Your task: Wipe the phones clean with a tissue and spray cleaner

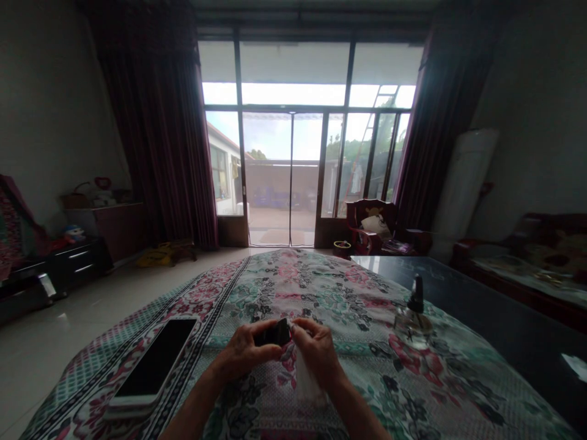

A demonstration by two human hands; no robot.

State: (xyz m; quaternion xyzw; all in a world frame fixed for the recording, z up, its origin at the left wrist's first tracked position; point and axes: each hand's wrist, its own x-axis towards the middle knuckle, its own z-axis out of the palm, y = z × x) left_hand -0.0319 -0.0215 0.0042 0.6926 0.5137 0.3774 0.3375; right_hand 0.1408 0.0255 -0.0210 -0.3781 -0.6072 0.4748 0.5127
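Both my hands meet over a floral cloth [321, 293] spread on the table. My left hand [245, 351] is closed round a small dark flat object [274, 333], too dim to name. My right hand [316, 348] pinches a thin white tissue or cloth [306, 379] against that object's right end; the white piece hangs down under the hand. A white-edged phone [153, 363] with a black screen lies flat on the cloth to the left of my left forearm. A small clear glass bottle with a dark top [414, 321] stands on the cloth to the right.
The cloth covers part of a dark glossy table [504, 318]. Ahead are glass doors [284, 177] with dark curtains, a wooden armchair [371, 226], a low cabinet [68, 263] at left and a sofa [527, 256] at right.
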